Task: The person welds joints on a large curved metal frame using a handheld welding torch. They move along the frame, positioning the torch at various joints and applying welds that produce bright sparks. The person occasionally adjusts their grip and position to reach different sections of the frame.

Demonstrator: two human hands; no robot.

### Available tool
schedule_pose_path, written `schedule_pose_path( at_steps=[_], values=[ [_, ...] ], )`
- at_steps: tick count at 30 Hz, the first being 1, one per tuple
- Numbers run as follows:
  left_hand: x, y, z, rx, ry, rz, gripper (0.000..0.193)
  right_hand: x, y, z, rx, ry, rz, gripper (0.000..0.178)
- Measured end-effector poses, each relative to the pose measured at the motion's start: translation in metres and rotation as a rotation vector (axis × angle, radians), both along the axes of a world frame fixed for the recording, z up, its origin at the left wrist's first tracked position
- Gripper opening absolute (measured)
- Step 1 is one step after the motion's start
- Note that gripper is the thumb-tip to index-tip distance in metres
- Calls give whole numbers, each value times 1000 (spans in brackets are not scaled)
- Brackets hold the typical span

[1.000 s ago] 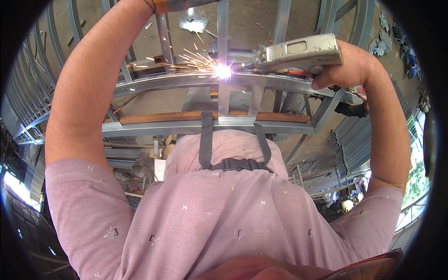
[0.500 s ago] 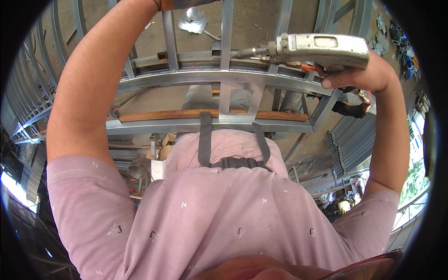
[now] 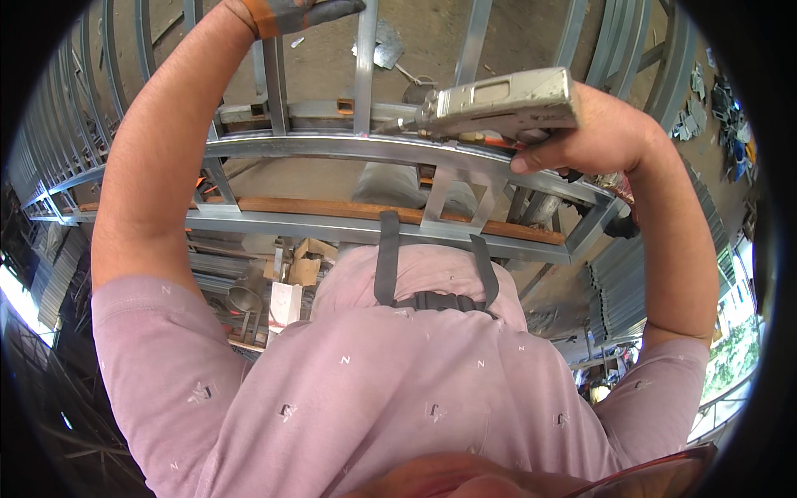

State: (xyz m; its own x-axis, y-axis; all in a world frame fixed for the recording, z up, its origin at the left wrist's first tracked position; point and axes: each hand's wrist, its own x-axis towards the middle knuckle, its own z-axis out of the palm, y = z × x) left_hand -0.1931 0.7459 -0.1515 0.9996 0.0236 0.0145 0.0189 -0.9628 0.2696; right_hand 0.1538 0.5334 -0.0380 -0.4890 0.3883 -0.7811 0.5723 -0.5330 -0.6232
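Note:
My right hand, bare, is closed round the handle of a pale grey-green welding gun. The gun lies nearly level and its narrow nozzle points left. Its tip is at the foot of a square steel upright, just above a curved steel rail; whether they touch I cannot tell. At the top edge my left hand, in a grey and orange glove, stretches its fingers flat toward the same upright, with the fingertips at its side. Part of this hand is cut off by the picture's edge.
Several more uprights continue the frame to the left. A brown wooden strip lies along the near rail. Corrugated metal sheets stand at the right. Sheet scraps lie on the floor at far right, and cardboard pieces sit below the frame.
The view has shifted, and the frame appears tilted. The gun's nozzle has come down lower along the upright, closer to the rail. More of my gloved left hand shows at the top.

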Motion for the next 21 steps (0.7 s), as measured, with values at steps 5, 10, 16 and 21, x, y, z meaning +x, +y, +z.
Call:
schedule_pose_path(
  at_steps=[5, 10, 16, 21],
  values=[
    [2, -2, 1, -11, -27, 2, 52, -12, 7, -15, -61, -30, 30, 59],
    [5, -1, -5, -45, -74, 10, 51, -14, 10, -19, -105, -42, -2, 59],
    [2, -5, 1, -27, -56, 40, 51, -21, 12, -25, -86, -29, 4, 58],
    [4, -3, -7, -9, -105, 24, 50, -20, 12, -28, -129, -54, 24, 57]
  ],
)
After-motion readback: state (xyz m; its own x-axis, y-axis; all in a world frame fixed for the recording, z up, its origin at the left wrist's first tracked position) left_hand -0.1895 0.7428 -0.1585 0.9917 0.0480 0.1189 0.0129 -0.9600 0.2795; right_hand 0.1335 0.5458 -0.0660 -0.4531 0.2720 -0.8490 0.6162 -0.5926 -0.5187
